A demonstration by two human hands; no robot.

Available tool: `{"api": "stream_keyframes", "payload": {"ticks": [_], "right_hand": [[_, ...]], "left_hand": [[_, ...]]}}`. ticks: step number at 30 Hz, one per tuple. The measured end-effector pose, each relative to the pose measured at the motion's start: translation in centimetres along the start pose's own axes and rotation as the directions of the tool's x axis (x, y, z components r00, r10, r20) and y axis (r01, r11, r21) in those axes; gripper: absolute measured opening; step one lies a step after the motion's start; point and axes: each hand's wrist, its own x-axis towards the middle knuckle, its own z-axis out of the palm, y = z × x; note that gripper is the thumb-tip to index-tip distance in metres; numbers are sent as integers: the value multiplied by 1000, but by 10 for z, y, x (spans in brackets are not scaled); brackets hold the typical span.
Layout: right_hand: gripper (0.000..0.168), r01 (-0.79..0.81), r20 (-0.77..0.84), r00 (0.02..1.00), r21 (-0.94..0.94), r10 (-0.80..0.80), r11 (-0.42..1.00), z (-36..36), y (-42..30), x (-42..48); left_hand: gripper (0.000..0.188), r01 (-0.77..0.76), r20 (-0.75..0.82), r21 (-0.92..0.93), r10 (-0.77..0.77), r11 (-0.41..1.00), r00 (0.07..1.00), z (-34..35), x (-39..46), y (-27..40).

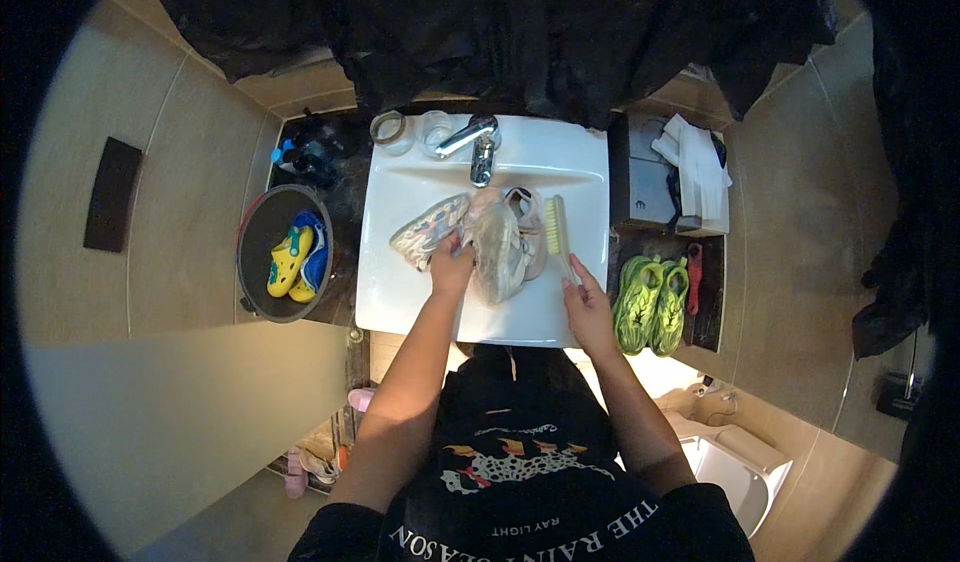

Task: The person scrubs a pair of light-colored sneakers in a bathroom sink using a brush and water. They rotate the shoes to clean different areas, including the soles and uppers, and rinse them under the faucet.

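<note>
Several light sneakers lie close together in the white washbasin point(405, 322). My left hand point(452, 266) has its fingers curled at the edge of the leftmost sneaker point(431, 228), which shows a blue, pink and cream pattern. A dirty cream-coloured sneaker point(496, 258) lies in the middle, just right of that hand. Behind it and to its right is a pale pink sneaker point(534, 221) with a dark opening. My right hand point(589, 308) holds the handle of a scrubbing brush point(557, 228). Its yellowish bristles face left towards the shoes, apart from them.
A chrome faucet point(482, 153) stands behind the shoes, beside two glass jars point(391, 133). At left, a round basin point(251, 262) holds yellow and blue clogs point(290, 260). Green-black shoes point(637, 303), a red-handled object point(694, 277) and a grey box point(652, 179) stand at right. Dark cloth hangs above.
</note>
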Motion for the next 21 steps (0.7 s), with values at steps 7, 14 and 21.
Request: {"api": "stream_keyframes", "payload": {"ticks": [7, 14, 21], "right_hand": [[49, -3, 74, 997, 78, -3, 997, 2, -6, -5], [47, 135, 88, 987, 42, -138, 990, 4, 3, 4], [50, 187, 146, 968, 114, -202, 976, 23, -10, 12]], "left_hand": [[26, -122, 231, 674, -51, 729, 972, -12, 7, 76], [19, -375, 259, 711, 275, 595, 926, -43, -27, 140], [21, -280, 67, 695, 328, 663, 942, -82, -35, 161]]}}
